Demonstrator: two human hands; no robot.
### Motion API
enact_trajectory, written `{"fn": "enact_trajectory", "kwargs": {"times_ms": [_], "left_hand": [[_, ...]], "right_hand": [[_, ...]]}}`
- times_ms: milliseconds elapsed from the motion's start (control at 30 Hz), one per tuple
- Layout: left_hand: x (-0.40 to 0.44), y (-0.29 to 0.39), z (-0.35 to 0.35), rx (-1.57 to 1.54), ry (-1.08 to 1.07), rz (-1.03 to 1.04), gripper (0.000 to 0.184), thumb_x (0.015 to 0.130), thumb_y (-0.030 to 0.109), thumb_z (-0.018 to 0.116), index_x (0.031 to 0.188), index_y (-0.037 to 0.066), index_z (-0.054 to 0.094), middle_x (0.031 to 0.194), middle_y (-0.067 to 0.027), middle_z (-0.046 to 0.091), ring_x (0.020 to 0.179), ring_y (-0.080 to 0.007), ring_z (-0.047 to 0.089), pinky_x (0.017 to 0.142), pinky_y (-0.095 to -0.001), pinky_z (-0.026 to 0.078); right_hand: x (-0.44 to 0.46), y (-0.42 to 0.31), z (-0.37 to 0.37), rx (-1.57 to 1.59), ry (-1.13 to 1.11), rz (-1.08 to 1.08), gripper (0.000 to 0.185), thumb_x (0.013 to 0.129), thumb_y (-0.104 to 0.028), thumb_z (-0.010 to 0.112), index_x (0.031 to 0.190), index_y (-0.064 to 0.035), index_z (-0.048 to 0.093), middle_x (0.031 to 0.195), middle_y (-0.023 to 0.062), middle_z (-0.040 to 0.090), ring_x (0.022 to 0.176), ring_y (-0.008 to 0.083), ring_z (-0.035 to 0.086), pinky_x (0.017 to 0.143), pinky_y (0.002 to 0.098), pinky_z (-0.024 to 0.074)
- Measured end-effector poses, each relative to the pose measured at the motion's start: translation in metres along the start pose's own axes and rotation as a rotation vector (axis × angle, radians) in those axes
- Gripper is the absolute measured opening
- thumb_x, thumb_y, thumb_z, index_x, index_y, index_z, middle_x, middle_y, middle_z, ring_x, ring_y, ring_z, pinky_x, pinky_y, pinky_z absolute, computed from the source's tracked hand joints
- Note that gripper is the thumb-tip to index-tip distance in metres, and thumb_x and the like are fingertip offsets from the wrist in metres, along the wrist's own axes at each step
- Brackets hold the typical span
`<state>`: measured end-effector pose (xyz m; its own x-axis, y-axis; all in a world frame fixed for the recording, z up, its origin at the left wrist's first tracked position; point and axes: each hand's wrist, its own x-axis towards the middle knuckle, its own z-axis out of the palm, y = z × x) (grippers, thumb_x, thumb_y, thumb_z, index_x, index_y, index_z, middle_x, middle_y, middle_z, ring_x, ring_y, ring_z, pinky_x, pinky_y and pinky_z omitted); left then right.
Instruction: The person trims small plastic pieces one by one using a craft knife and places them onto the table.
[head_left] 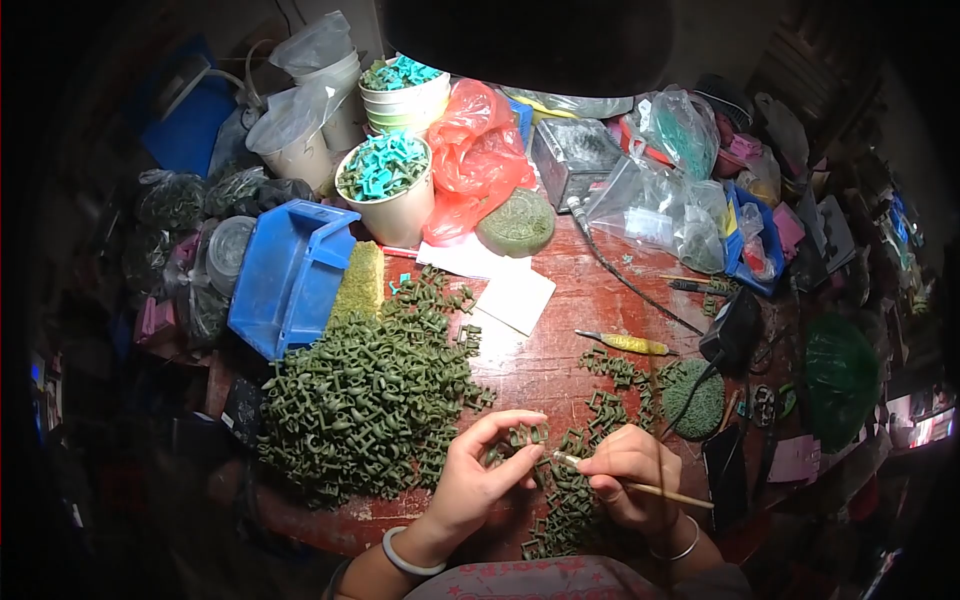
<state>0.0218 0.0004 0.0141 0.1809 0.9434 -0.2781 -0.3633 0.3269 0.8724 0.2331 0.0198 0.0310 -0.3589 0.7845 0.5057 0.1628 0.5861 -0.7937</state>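
Observation:
Near the front edge of the table, my left hand point(487, 465) pinches a small dark green molded piece point(538, 434) between thumb and fingers. My right hand point(632, 474) is closed around a thin tool with a light wooden handle point(670, 494). Its pale tip points left, close to the green piece; whether they touch I cannot tell. Below and between the hands lie loose green pieces point(562, 515) of the same sort. Left of my left hand rises a large heap of green pieces point(370, 400).
A blue bin point(290, 275) leans behind the heap. White buckets point(395, 215) with turquoise and green pieces, a red plastic bag point(478, 150) and a round green block point(516, 223) stand at the back. A yellow-handled tool point(625, 343), a cable point(640, 280) and a green round pad point(692, 400) lie right.

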Motion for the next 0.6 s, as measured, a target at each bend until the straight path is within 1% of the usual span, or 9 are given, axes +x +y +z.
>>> {"fn": "enact_trajectory", "kwargs": {"times_ms": [33,67,233,333,367,433,467,567,600], "left_hand": [[0.0006,-0.0009,-0.0006,-0.069,-0.006,-0.031,0.032,0.094,0.0,0.068,0.126,0.001,0.062,0.098,-0.0018,0.063,0.072,-0.0056,0.059,0.064,-0.0187,0.049],[0.0011,-0.0014,-0.0012,-0.07,-0.006,-0.032,0.032,0.094,0.0,0.068,0.126,0.001,0.062,0.098,-0.0018,0.063,0.072,-0.0056,0.059,0.064,-0.0187,0.049],[0.0019,-0.0018,-0.0019,-0.099,0.0,-0.075,0.032,0.094,0.0,0.067,0.126,0.0,0.063,0.099,-0.0021,0.063,0.072,-0.006,0.058,0.063,-0.0192,0.049],[0.0021,-0.0001,-0.0006,-0.089,0.016,-0.067,0.032,0.094,0.0,0.068,0.125,0.0,0.062,0.099,-0.0023,0.063,0.073,-0.0059,0.058,0.063,-0.0194,0.049],[0.0021,0.0002,-0.0001,-0.09,0.017,-0.067,0.032,0.094,0.0,0.068,0.125,0.0,0.062,0.099,-0.0023,0.063,0.073,-0.0059,0.058,0.063,-0.0194,0.049],[0.0022,0.0006,0.0008,-0.097,0.029,-0.079,0.032,0.094,0.0,0.068,0.125,0.0,0.062,0.098,-0.0019,0.063,0.072,-0.0059,0.058,0.063,-0.0195,0.049],[0.0022,0.0,0.0002,-0.096,0.029,-0.079,0.032,0.094,0.0,0.068,0.125,0.0,0.062,0.098,-0.0019,0.063,0.072,-0.0059,0.058,0.063,-0.0195,0.049],[0.0024,-0.0017,-0.0025,-0.141,-0.001,-0.111,0.031,0.094,0.001,0.069,0.124,0.0,0.063,0.096,-0.0014,0.062,0.072,-0.0061,0.057,0.064,-0.0196,0.049],[0.0026,-0.0015,-0.0031,-0.155,-0.009,-0.125,0.031,0.094,0.001,0.069,0.124,0.0,0.063,0.095,-0.0013,0.062,0.073,-0.0062,0.058,0.064,-0.0198,0.049]], "right_hand": [[0.0004,-0.0007,0.0008,-0.057,-0.016,-0.024,0.014,0.09,-0.012,0.075,0.099,-0.0014,0.072,0.084,0.0085,0.068,0.072,0.0229,0.064,0.067,0.0335,0.0523],[-0.0031,0.0007,-0.0001,-0.101,0.0,-0.008,0.016,0.089,-0.012,0.076,0.101,-0.0021,0.073,0.086,0.0086,0.068,0.073,0.0231,0.064,0.067,0.0335,0.0528],[-0.0014,0.0021,0.0008,-0.029,-0.022,-0.04,0.016,0.09,-0.013,0.075,0.101,-0.002,0.073,0.085,0.0084,0.068,0.072,0.0229,0.064,0.066,0.0328,0.0525],[-0.0007,0.0005,-0.0017,-0.195,0.093,-0.002,0.015,0.093,-0.016,0.073,0.098,-0.0018,0.073,0.084,0.0088,0.07,0.071,0.022,0.064,0.064,0.0319,0.0513],[-0.0001,-0.0012,-0.003,-0.195,0.093,-0.002,0.015,0.093,-0.016,0.073,0.098,-0.0018,0.073,0.084,0.0088,0.07,0.071,0.022,0.064,0.064,0.0319,0.0513],[0.0007,-0.003,-0.0045,-0.137,0.107,0.075,0.015,0.094,-0.016,0.072,0.096,-0.0012,0.072,0.085,0.0093,0.071,0.071,0.022,0.065,0.064,0.0318,0.051],[0.0023,-0.0018,-0.0039,-0.063,0.074,0.065,0.014,0.094,-0.015,0.071,0.095,-0.0001,0.072,0.085,0.0095,0.071,0.071,0.0221,0.065,0.064,0.032,0.0508],[0.0,0.0025,-0.0018,-0.105,0.082,0.133,0.014,0.094,-0.013,0.071,0.095,-0.0001,0.072,0.085,0.0092,0.071,0.071,0.0218,0.065,0.065,0.032,0.0509],[-0.0004,0.0038,-0.0045,-0.131,0.083,0.124,0.013,0.094,-0.012,0.071,0.096,0.0,0.072,0.085,0.0093,0.071,0.072,0.0218,0.065,0.066,0.0317,0.051]]}}
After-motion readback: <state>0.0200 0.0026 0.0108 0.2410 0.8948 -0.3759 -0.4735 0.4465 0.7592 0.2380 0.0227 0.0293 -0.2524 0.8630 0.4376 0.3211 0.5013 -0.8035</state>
